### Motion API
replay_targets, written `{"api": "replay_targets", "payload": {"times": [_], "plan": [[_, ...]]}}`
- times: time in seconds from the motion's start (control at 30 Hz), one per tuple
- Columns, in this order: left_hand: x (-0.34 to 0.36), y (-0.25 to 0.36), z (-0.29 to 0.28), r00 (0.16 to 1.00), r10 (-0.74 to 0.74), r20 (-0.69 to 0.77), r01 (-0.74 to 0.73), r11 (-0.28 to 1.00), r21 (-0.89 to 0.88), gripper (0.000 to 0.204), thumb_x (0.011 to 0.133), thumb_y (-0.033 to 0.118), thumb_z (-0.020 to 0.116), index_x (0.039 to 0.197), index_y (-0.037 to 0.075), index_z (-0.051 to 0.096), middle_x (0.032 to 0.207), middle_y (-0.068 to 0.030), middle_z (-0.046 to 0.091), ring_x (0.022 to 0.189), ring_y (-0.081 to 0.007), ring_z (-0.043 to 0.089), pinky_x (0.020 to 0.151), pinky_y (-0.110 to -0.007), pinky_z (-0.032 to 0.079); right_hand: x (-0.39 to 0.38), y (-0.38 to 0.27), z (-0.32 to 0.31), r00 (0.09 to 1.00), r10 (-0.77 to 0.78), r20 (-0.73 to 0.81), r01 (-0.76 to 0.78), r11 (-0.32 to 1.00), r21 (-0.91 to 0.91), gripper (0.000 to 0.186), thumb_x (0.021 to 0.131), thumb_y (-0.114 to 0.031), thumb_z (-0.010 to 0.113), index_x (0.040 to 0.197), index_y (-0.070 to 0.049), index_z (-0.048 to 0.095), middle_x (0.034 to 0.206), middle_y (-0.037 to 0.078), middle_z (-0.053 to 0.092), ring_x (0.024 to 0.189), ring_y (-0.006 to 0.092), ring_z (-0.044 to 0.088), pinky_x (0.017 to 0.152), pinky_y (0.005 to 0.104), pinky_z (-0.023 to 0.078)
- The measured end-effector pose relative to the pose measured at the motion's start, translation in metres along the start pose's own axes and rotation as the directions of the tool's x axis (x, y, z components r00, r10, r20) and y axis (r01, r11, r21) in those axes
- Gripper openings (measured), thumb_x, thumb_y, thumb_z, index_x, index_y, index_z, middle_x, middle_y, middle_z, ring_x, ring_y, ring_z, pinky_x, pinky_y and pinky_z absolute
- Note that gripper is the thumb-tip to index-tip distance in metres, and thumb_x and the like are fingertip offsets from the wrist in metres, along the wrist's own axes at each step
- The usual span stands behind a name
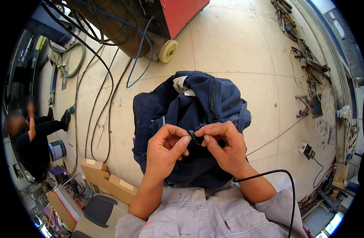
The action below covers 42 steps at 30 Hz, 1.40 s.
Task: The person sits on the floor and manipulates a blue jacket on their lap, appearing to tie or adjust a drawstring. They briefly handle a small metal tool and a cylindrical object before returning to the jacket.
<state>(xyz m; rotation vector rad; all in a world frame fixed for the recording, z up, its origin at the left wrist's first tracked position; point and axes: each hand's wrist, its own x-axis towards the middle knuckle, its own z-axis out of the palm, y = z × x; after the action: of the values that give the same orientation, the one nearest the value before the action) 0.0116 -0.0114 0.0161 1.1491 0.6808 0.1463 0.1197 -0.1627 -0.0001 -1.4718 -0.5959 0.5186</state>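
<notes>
A dark navy cloth garment [182, 103], bunched up, lies across my lap, with a black strip along one part and a patch of pale lining showing at its far side. My left hand [166, 148] pinches a small dark frayed edge [192, 136] of the cloth between thumb and forefinger. Close beside it on the right, my right hand [225, 146] grips the same bit of cloth, also thumb against forefinger. The fingertips are only a little apart. What exactly lies inside the pinch is too small to make out.
A red machine on a cream wheel [168, 51] stands ahead, with a blue hose and black cables trailing on the floor. A person [31, 139] sits at the left beside a paint bucket [57, 150]. Cardboard boxes [108, 180] lie near left; tools [309, 67] line the right wall.
</notes>
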Motion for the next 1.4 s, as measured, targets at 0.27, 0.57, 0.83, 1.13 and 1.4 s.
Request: {"api": "replay_targets", "payload": {"times": [0.27, 0.57, 0.83, 1.13, 1.4], "plan": [[0.007, -0.002, 0.009, 0.984, 0.153, -0.086, -0.139, 0.979, 0.150, 0.010, 0.092, 0.005, 0.073, 0.096, 0.000, 0.065, 0.080, 0.0008, 0.066, 0.066, -0.0026, 0.059, 0.058, -0.017, 0.046, 0.018, -0.009, -0.006, 0.964, -0.234, 0.129, 0.264, 0.906, -0.332, 0.028, 0.085, 0.005, 0.071, 0.112, -0.001, 0.067, 0.092, 0.012, 0.071, 0.078, 0.0241, 0.069, 0.067, 0.0305, 0.054], [0.005, -0.006, 0.012, 0.952, 0.274, -0.140, -0.211, 0.913, 0.350, 0.008, 0.090, 0.004, 0.074, 0.094, 0.000, 0.068, 0.080, -0.0004, 0.067, 0.066, -0.0047, 0.059, 0.059, -0.019, 0.046, 0.016, -0.011, -0.002, 0.967, -0.227, 0.114, 0.254, 0.872, -0.420, 0.016, 0.081, 0.003, 0.075, 0.095, -0.003, 0.068, 0.087, 0.011, 0.070, 0.077, 0.0283, 0.067, 0.068, 0.0353, 0.054], [0.010, -0.001, 0.006, 0.944, 0.320, -0.086, -0.236, 0.832, 0.502, 0.009, 0.087, 0.006, 0.075, 0.088, 0.000, 0.069, 0.076, -0.0029, 0.068, 0.063, -0.0073, 0.060, 0.056, -0.022, 0.045, 0.014, -0.005, -0.001, 0.946, -0.283, 0.158, 0.324, 0.799, -0.507, 0.018, 0.079, 0.000, 0.076, 0.095, -0.004, 0.069, 0.091, 0.008, 0.068, 0.082, 0.0263, 0.066, 0.069, 0.0355, 0.054], [0.009, -0.001, 0.006, 0.952, 0.292, -0.094, -0.215, 0.853, 0.476, 0.009, 0.088, 0.005, 0.075, 0.089, 0.000, 0.068, 0.077, -0.0015, 0.068, 0.064, -0.0059, 0.059, 0.058, -0.021, 0.045, 0.015, -0.006, 0.002, 0.946, -0.271, 0.178, 0.324, 0.751, -0.576, 0.016, 0.079, -0.001, 0.076, 0.093, -0.005, 0.069, 0.087, 0.006, 0.065, 0.079, 0.0253, 0.063, 0.068, 0.0353, 0.053], [0.004, -0.001, 0.010, 0.886, 0.460, 0.049, -0.380, 0.664, 0.644, 0.009, 0.085, 0.000, 0.076, 0.091, 0.002, 0.070, 0.080, -0.0035, 0.067, 0.065, -0.0095, 0.061, 0.058, -0.023, 0.046, 0.017, -0.007, 0.002, 0.954, -0.236, 0.185, 0.299, 0.755, -0.583, 0.018, 0.080, -0.002, 0.075, 0.096, -0.005, 0.067, 0.087, 0.007, 0.063, 0.081, 0.0264, 0.063, 0.070, 0.0357, 0.053]]}}
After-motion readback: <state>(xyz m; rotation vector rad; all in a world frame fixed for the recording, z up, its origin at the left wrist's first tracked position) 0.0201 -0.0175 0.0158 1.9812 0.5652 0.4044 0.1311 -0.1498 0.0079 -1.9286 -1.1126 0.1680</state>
